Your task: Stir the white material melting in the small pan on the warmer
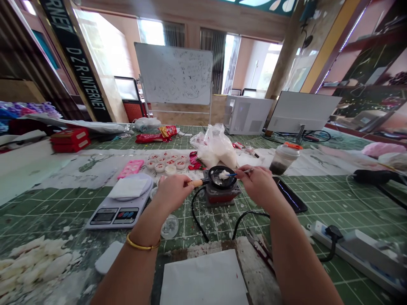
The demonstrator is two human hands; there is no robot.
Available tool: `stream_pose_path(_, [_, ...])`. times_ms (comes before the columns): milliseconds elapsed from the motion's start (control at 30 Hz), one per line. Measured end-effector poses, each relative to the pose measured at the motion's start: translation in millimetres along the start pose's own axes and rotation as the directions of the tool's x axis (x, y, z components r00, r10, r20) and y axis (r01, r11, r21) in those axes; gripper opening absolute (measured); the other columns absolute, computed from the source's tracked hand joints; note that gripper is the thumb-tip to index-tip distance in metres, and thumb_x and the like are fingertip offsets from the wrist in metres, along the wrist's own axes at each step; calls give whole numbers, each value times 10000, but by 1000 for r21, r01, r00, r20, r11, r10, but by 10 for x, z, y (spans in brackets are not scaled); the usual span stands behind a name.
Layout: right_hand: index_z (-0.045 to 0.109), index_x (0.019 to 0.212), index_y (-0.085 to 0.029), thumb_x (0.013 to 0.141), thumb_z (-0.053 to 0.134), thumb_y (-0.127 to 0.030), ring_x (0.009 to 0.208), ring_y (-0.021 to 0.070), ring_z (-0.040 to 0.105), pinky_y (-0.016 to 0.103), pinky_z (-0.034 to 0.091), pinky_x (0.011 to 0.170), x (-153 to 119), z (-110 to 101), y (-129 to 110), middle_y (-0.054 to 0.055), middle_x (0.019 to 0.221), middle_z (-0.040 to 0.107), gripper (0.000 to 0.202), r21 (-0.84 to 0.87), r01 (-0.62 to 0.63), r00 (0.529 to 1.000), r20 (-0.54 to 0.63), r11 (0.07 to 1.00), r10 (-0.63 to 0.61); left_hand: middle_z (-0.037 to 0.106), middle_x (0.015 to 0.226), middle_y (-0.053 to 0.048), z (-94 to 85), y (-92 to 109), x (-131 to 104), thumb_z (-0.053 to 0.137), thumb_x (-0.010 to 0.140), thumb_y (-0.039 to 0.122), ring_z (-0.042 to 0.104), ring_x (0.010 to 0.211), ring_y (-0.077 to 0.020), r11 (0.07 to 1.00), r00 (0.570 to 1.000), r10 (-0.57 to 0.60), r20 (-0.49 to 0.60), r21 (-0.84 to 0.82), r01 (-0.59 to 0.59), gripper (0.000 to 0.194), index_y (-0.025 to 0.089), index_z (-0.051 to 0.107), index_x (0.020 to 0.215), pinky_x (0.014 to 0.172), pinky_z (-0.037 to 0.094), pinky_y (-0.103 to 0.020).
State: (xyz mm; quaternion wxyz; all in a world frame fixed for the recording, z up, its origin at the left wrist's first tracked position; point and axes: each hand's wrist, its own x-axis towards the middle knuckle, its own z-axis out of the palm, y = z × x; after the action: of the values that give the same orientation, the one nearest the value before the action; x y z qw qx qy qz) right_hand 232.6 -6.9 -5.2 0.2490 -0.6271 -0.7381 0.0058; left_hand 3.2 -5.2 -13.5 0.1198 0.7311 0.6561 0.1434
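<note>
My left hand [176,190] is closed around the wooden handle [197,183] of a small black frying pan [220,184]. The pan sits on a small dark red electric hot plate [224,197]. White waxy-looking lumps [223,174] lie in the pan. My right hand [254,182] pinches a thin tool with a blue shaft [233,174], and its tip touches the white lumps. Whether that tip is a blade or a brush is hidden. Behind the pan stand several small cups [171,162] with red bits on white filling, beside a plastic bag of white material [219,148].
A kitchen scale [122,205] with white paper on it stands at left. White chunks [41,262] lie at lower left. A phone [291,195], a lidded cup [284,159], pliers [260,250] and a power strip [359,254] are on the right. Black cords loop before the hot plate.
</note>
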Motion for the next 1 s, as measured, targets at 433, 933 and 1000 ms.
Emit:
stream_pose_path(433, [645, 797, -211, 880, 375, -330, 910, 187, 576, 347, 288, 899, 1, 13, 9, 30, 892, 693, 306, 56, 7, 999, 43, 998, -9, 680, 832, -43, -9, -15, -12, 443, 770, 328, 565, 752, -202, 1000, 1000, 1, -2, 4, -1, 303, 215, 694, 897, 641, 354, -293])
stream_pose_path(933, [649, 838, -208, 875, 368, -301, 874, 192, 592, 349, 297, 890, 21, 45, -13, 37, 794, 695, 298, 49, 13, 1000, -12, 999, -13, 682, 805, -40, -7, -23, -2, 441, 764, 338, 575, 759, -202, 1000, 1000, 18, -7, -17, -18, 295, 207, 693, 847, 646, 367, -285])
stream_pose_path(1000, [649, 825, -195, 869, 372, -301, 870, 205, 590, 359, 297, 887, 25, 37, 2, 50, 777, 693, 299, -3, -15, 999, -30, 1000, 14, 688, 830, -40, -5, -25, 0, 449, 760, 338, 578, 769, -200, 1000, 1000, 24, -13, -20, -24, 297, 210, 693, 872, 655, 371, -283])
